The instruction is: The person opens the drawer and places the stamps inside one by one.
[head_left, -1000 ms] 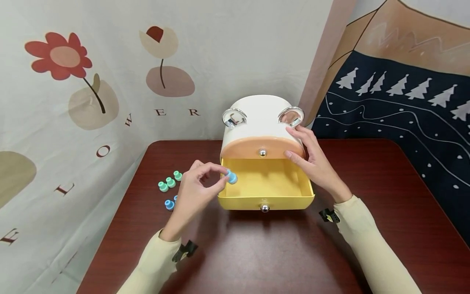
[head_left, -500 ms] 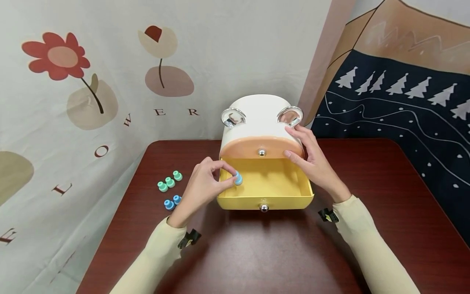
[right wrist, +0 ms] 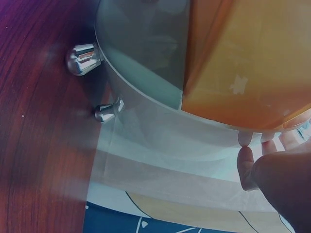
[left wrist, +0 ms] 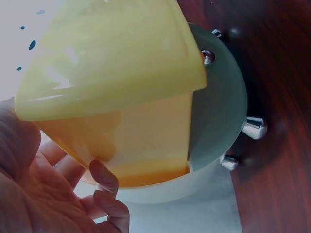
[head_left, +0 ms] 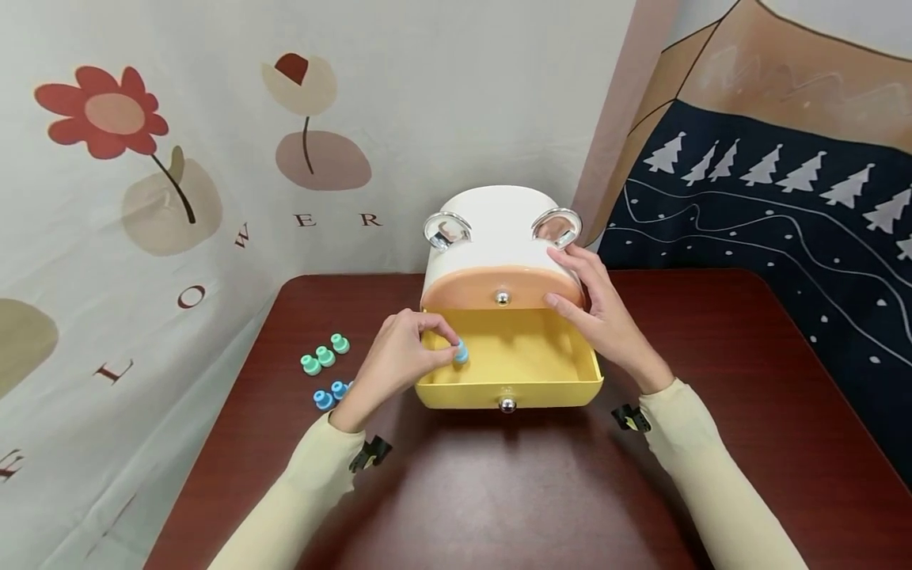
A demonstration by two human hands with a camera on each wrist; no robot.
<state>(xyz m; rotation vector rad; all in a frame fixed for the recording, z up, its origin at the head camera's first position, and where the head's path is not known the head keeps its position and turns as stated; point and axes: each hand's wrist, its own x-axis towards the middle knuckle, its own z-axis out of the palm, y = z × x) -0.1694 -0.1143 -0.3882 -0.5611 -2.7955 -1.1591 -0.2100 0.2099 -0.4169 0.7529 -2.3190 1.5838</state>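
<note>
A small light-blue peg-like piece (head_left: 461, 353) is pinched between the thumb and forefinger of my left hand (head_left: 399, 356). It hangs inside the left part of the pulled-out yellow drawer (head_left: 549, 393). In the left wrist view the drawer hides the piece, and the other left fingers (left wrist: 109, 179) curl loosely beside the drawer. My right hand (head_left: 606, 317) rests on the right side of the white cabinet (head_left: 502, 210), thumb at the peach upper drawer front (head_left: 466, 290). From the right wrist view, its fingers (right wrist: 246, 167) lie along the cabinet's side.
Three green pieces (head_left: 324, 355) stand in a slanted row on the left of the dark red table (head_left: 499, 491). Nearer me are blue pieces (head_left: 324, 400), partly behind my left wrist. The cabinet bears two silvery ear-like rings (head_left: 558, 228) and stands on metal feet (right wrist: 83, 59).
My left hand has moved right, carrying the blue piece from the drawer's left edge to inside it and slightly lower. The right hand keeps its place on the cabinet.
</note>
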